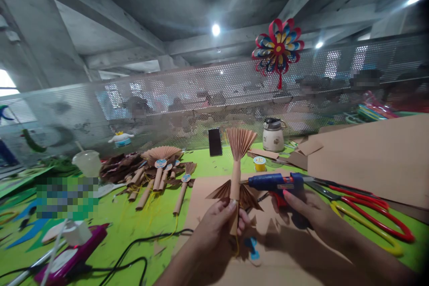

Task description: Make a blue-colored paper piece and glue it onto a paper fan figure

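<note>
My left hand [219, 223] is closed round the lower part of a brown paper tube [236, 174], held upright. A pleated paper fan [240, 140] spreads from its top, and darker pleated wings stick out at both sides. My right hand [310, 214] grips a blue glue gun [273, 182] with a red trigger. The gun's nozzle points left and meets, or nearly meets, the tube's right side. Below the tube, a small blue cut-out piece [253, 249] lies on brown paper [201, 196]. A yellow string hangs from the tube's lower end.
Several finished-looking paper fan figures [161, 167] lie at left. A purple power strip [72, 254] and black cable are front left. Red-handled scissors [378, 214] and yellow-handled ones lie right. Behind stand a phone [215, 142], yellow spool [259, 164] and white bottle [272, 136], before a perforated metal screen [187, 98].
</note>
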A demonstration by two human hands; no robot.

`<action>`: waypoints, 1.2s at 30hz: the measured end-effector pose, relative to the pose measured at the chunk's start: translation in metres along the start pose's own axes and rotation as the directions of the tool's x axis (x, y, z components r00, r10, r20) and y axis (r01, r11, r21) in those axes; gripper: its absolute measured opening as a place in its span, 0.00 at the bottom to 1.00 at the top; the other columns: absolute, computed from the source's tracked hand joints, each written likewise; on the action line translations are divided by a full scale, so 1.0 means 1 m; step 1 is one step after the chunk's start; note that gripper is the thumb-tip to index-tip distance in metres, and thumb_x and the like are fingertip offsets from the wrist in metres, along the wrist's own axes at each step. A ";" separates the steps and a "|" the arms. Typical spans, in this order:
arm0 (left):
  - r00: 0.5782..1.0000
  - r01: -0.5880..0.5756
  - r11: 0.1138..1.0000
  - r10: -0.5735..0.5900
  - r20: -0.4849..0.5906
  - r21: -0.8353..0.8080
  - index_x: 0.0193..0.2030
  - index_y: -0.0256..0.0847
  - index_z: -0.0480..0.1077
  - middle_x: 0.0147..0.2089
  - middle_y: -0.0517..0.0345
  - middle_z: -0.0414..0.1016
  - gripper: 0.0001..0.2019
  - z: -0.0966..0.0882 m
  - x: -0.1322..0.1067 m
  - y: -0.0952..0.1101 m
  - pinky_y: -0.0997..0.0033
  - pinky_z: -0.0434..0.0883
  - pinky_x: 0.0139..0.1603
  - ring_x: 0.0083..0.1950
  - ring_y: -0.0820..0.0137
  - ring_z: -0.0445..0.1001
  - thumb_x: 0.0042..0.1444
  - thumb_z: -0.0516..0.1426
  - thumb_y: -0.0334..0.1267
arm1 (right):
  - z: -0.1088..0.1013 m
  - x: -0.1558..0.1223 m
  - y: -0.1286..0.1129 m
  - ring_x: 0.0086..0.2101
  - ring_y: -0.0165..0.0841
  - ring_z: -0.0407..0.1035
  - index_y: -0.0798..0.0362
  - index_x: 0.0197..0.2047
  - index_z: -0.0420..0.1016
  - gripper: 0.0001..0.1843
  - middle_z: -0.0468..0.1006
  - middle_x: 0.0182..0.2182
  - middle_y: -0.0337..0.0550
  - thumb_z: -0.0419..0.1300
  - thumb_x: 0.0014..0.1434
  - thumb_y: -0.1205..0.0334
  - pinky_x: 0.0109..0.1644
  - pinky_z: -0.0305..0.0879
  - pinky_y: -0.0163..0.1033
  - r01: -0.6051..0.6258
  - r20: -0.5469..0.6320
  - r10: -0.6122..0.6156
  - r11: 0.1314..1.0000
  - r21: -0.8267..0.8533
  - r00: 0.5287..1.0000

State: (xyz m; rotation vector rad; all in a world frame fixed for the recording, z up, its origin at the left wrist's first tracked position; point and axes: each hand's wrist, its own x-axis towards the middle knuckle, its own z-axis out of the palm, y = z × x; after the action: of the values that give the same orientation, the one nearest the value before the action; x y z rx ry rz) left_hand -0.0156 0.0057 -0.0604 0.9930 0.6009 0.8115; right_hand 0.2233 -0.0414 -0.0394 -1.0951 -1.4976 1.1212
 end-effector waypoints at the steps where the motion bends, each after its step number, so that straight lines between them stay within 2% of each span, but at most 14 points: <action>1: 1.000 -0.004 1.000 0.004 0.003 0.013 0.32 0.33 0.73 0.31 0.50 0.72 0.16 -0.001 0.001 0.000 0.71 0.65 0.33 0.29 0.72 0.68 0.55 0.60 0.47 | 0.001 0.000 -0.001 0.28 0.33 0.65 0.56 0.32 0.74 0.25 0.72 0.25 0.43 0.53 0.61 0.42 0.30 0.58 0.37 -0.001 -0.001 0.001 1.000 -0.010 1.000; 8: 0.996 -0.027 0.989 0.014 0.089 0.145 0.30 0.32 0.75 0.28 0.50 0.71 0.20 -0.004 0.001 0.000 0.71 0.64 0.35 0.30 0.71 0.68 0.58 0.56 0.50 | 0.004 0.001 -0.001 0.27 0.32 0.64 0.55 0.30 0.72 0.25 0.71 0.24 0.42 0.53 0.60 0.40 0.30 0.58 0.37 -0.009 -0.026 0.007 0.998 -0.063 1.000; 14: 0.998 -0.032 0.995 0.026 0.065 0.094 0.30 0.32 0.75 0.30 0.48 0.72 0.19 0.000 -0.001 0.002 0.71 0.64 0.34 0.30 0.71 0.68 0.57 0.57 0.50 | 0.003 0.004 0.004 0.26 0.32 0.64 0.55 0.30 0.73 0.26 0.70 0.23 0.41 0.53 0.60 0.39 0.29 0.58 0.36 -0.007 -0.019 0.006 0.999 -0.054 1.000; 21: 0.994 -0.032 0.994 0.021 0.106 0.101 0.31 0.32 0.75 0.26 0.52 0.69 0.20 0.002 -0.004 0.003 0.72 0.63 0.33 0.28 0.72 0.66 0.60 0.54 0.49 | 0.003 0.004 0.007 0.25 0.30 0.60 0.55 0.29 0.71 0.25 0.67 0.23 0.40 0.53 0.60 0.41 0.28 0.55 0.36 -0.024 0.012 0.024 0.999 -0.029 1.000; 24: 0.994 -0.035 0.988 0.019 0.105 0.150 0.31 0.31 0.75 0.27 0.50 0.70 0.21 0.003 -0.005 0.004 0.71 0.64 0.34 0.28 0.71 0.67 0.60 0.54 0.50 | 0.004 0.004 0.006 0.25 0.29 0.59 0.56 0.29 0.71 0.24 0.66 0.23 0.39 0.54 0.61 0.42 0.28 0.53 0.36 -0.024 0.015 0.025 0.999 -0.049 1.000; 29: 0.991 -0.057 0.958 0.021 0.131 0.281 0.32 0.32 0.76 0.28 0.48 0.71 0.24 0.005 -0.008 0.010 0.70 0.65 0.35 0.30 0.69 0.69 0.60 0.52 0.53 | 0.004 0.004 0.005 0.24 0.29 0.59 0.56 0.28 0.71 0.26 0.66 0.22 0.39 0.55 0.59 0.39 0.27 0.53 0.36 -0.015 -0.059 0.012 0.999 -0.041 0.998; 33: 0.992 -0.021 0.959 -0.014 0.124 0.281 0.31 0.32 0.77 0.27 0.49 0.70 0.24 0.008 -0.009 0.012 0.69 0.66 0.34 0.29 0.69 0.68 0.58 0.54 0.54 | 0.003 0.002 0.004 0.23 0.28 0.58 0.56 0.28 0.70 0.26 0.65 0.21 0.39 0.54 0.59 0.39 0.26 0.52 0.35 -0.010 -0.054 0.008 1.000 -0.025 0.999; 36: 0.994 -0.036 0.961 0.006 0.111 0.274 0.31 0.31 0.76 0.27 0.49 0.70 0.24 0.011 -0.011 0.012 0.69 0.66 0.34 0.28 0.69 0.69 0.57 0.54 0.54 | 0.002 0.002 0.004 0.22 0.27 0.56 0.56 0.27 0.68 0.27 0.64 0.20 0.38 0.53 0.59 0.39 0.26 0.50 0.35 -0.018 -0.027 0.017 0.999 -0.037 0.999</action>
State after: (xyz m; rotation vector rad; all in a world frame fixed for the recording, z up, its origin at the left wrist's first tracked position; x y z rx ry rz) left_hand -0.0169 -0.0051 -0.0443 1.2925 0.6200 0.6977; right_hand 0.2211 -0.0394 -0.0430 -1.1469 -1.4957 1.0906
